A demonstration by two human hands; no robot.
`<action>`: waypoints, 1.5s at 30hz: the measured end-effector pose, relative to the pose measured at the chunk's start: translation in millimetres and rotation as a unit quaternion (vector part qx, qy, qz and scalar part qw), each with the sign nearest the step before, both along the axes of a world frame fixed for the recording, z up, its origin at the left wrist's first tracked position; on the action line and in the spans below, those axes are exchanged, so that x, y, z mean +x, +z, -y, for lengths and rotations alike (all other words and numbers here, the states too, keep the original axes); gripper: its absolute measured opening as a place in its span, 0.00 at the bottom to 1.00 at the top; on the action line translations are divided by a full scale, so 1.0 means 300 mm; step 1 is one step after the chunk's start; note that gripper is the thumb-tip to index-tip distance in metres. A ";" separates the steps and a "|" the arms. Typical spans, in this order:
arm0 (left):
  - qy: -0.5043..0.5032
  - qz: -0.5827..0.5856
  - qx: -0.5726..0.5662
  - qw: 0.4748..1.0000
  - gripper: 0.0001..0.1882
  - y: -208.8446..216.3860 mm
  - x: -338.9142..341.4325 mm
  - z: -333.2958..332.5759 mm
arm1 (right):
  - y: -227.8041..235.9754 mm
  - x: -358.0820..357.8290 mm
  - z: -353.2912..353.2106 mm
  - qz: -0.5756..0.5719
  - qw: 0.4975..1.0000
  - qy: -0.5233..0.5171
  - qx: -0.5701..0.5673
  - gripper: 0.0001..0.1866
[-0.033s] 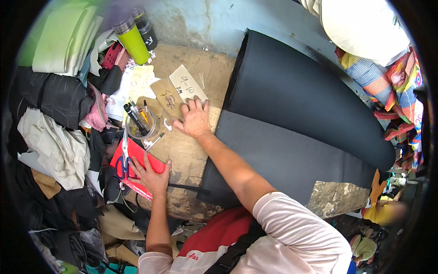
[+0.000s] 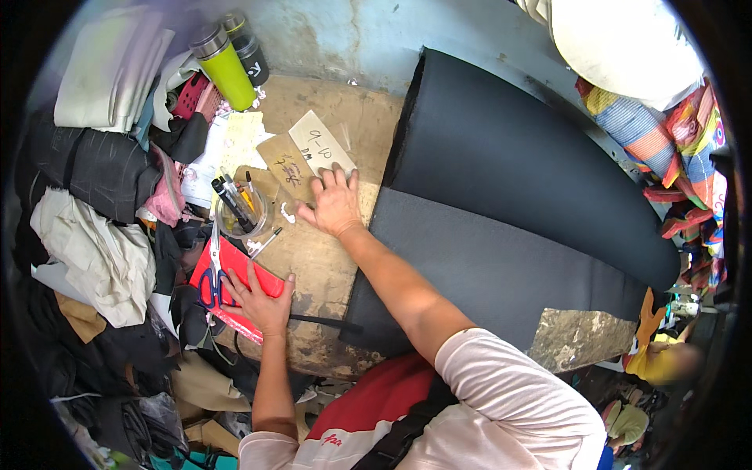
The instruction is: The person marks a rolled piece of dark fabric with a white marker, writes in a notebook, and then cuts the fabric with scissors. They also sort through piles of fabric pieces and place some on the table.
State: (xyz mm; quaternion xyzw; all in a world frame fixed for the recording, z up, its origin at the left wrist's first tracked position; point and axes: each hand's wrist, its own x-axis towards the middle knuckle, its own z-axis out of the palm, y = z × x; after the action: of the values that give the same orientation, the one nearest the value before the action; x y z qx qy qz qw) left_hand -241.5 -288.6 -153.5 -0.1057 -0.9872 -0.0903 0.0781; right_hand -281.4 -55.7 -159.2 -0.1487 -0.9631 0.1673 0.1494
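My left hand lies flat with spread fingers on a red plastic-looking sheet or folder. Its fingertips touch or rest close beside the dark-blue handles of a pair of scissors, whose blades point away from me. Farther off, my right hand has its fingers spread on the tabletop. Those fingertips reach the lower edge of a pale card with writing and a brown card beside it. Left of this hand stands a clear tub holding several pens and markers.
A large black sheet, partly rolled, covers the right of the worn wooden table. Green and dark bottles stand at the back wall. Fabric scraps heap up at left. A loose pen lies near the tub. People sit at lower right.
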 end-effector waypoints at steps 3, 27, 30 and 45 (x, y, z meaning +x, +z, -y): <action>0.001 0.000 -0.002 1.000 0.48 -0.003 -0.001 0.000 | -0.022 0.003 -0.005 -0.025 1.000 0.006 -0.004 0.24; 0.007 0.206 0.086 0.975 0.53 0.158 -0.061 0.023 | -0.044 -0.032 -0.031 -0.114 0.975 -0.161 -0.104 0.40; 0.042 0.137 0.187 0.972 0.57 0.221 -0.101 -0.028 | -0.044 -0.039 -0.026 -0.086 0.974 -0.186 -0.100 0.44; -0.122 -0.110 0.354 0.921 0.57 0.327 -0.540 -0.423 | -0.006 -0.034 -0.017 -0.002 0.988 -0.142 -0.057 0.32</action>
State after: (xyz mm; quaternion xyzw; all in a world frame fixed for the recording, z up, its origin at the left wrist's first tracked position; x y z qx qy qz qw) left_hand -403.6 -161.5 -55.3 -0.2001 -0.8556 -0.4301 0.2071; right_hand -291.7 -50.7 -161.1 -0.2917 -0.9208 0.1999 0.1647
